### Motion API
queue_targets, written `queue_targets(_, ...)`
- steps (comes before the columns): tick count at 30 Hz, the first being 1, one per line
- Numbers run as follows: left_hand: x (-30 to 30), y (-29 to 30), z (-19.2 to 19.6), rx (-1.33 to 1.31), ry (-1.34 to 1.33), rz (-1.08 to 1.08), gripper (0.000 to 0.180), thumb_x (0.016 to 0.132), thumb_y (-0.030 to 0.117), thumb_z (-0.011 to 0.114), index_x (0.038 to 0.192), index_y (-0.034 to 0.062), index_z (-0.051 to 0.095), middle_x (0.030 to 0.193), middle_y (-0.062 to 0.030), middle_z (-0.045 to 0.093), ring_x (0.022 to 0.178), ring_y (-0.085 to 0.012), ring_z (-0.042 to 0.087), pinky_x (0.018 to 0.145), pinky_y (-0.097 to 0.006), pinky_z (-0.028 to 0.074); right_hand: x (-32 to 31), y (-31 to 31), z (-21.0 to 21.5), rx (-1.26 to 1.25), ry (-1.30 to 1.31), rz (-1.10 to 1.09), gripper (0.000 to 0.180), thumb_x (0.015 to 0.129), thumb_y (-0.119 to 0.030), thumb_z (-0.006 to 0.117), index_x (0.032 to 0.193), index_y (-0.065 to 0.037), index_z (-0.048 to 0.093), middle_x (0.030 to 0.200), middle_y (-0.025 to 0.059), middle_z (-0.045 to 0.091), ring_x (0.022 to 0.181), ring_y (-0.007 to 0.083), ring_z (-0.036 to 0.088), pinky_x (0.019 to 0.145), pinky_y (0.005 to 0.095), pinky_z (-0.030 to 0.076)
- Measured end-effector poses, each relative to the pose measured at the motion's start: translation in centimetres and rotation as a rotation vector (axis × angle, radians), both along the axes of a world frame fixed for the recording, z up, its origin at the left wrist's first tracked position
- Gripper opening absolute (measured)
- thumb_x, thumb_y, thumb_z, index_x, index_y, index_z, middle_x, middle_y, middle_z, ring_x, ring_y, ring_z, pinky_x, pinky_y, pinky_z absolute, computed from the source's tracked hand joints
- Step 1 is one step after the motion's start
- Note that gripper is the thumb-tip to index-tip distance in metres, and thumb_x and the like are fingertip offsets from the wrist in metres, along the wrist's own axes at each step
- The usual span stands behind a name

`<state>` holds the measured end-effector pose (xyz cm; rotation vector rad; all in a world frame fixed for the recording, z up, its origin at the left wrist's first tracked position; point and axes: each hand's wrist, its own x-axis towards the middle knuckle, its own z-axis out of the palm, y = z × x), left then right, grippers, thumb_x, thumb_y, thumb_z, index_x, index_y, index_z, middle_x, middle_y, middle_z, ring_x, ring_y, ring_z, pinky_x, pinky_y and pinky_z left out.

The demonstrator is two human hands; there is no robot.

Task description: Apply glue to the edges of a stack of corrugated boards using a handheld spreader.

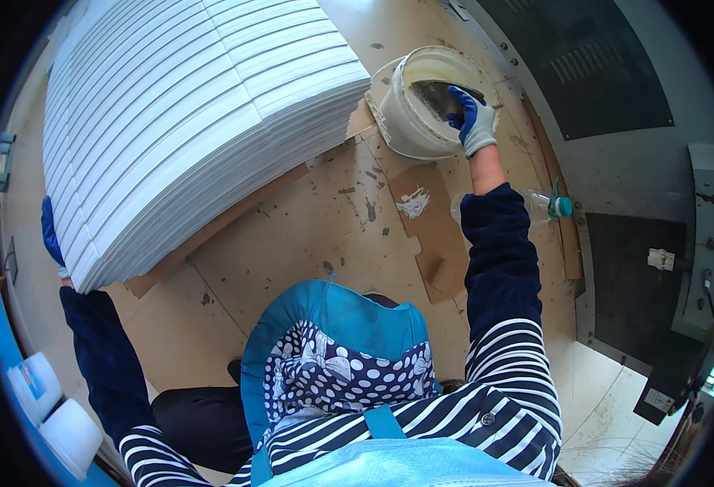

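Note:
My right hand [470, 120], in a blue and white glove, reaches into a white bucket [401, 130] and grips a wide metal trowel [438, 96] whose blade rests inside it. My left hand [51, 235], also gloved in blue, holds the edge of a tall stack of white ribbed panels [186, 105] at the far left; most of that hand is hidden behind the stack.
A clear plastic bottle with a teal cap [547, 205] lies by my right forearm. A blob of white paste [414, 200] sits on a cardboard sheet [434, 231] on the spattered floor. White containers [48, 406] stand at the lower left. Dark metal plates [625, 276] lie to the right.

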<state>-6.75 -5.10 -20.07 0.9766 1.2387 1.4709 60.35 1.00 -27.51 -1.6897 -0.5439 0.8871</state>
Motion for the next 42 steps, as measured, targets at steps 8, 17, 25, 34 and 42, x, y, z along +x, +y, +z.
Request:
queue_targets(8, 0.7, 1.0, 0.1, -0.001, -0.17, 0.032, 0.043, 0.091, 0.031, 0.038, 0.12, -0.0001, 0.043, 0.116, -0.0152, 0.051, 0.103, -0.0206, 0.051, 0.09, -0.029, 0.039, 2.5, -3.5, -0.1, 0.552, 0.274, 0.074, 0.023, 0.079, -0.024, 0.059, 0.096, -0.008, 0.062, 0.084, 0.0085, 0.063, 0.062, 0.0204, 0.06, 0.052, 0.0279, 0.049)
queue_targets(17, -2.6, 0.8, -0.5, 0.06, -0.187, 0.054, 0.042, 0.088, 0.031, 0.045, 0.113, -0.0024, 0.048, 0.109, -0.0162, 0.055, 0.097, -0.0204, 0.054, 0.087, -0.028, 0.042, 1.2, -4.6, 1.0, 0.815, 0.91, 0.382, 0.025, 0.082, -0.027, 0.055, 0.095, -0.007, 0.061, 0.09, 0.0119, 0.062, 0.079, 0.024, 0.06, 0.068, 0.0329, 0.048)
queue_targets(25, -6.9, -0.2, 1.8, 0.099, -0.243, 0.107, 0.039, 0.087, 0.028, 0.046, 0.114, -0.0001, 0.048, 0.108, -0.0134, 0.055, 0.096, -0.0197, 0.054, 0.088, -0.028, 0.042, -4.1, -5.4, 3.2, 0.665, 0.251, 0.152, 0.019, 0.083, -0.02, 0.054, 0.097, -0.008, 0.06, 0.095, 0.0093, 0.061, 0.077, 0.0217, 0.059, 0.059, 0.0265, 0.048)
queue_targets(34, -8.6, -3.6, 5.6, -0.007, -0.485, -0.152, 0.046, 0.083, 0.03, 0.053, 0.117, -0.0009, 0.046, 0.108, -0.014, 0.054, 0.096, -0.0203, 0.055, 0.087, -0.029, 0.043, -9.2, -11.7, 8.9, 0.298, -1.854, 0.454, 0.044, 0.064, -0.007, 0.062, 0.107, -0.016, 0.057, 0.116, 0.0141, 0.049, 0.099, 0.0311, 0.048, 0.086, 0.043, 0.037)
queue_targets(42, -12.1, -5.3, 4.4, 0.011, -0.597, -0.183, 0.047, 0.082, 0.031, 0.055, 0.115, -0.0019, 0.047, 0.104, -0.0139, 0.056, 0.092, -0.0197, 0.055, 0.084, -0.027, 0.043, -26.7, -15.3, 21.6, 0.931, -1.757, 0.45, 0.044, 0.068, -0.005, 0.064, 0.111, -0.012, 0.055, 0.12, 0.0153, 0.046, 0.098, 0.0326, 0.051, 0.083, 0.0399, 0.042)
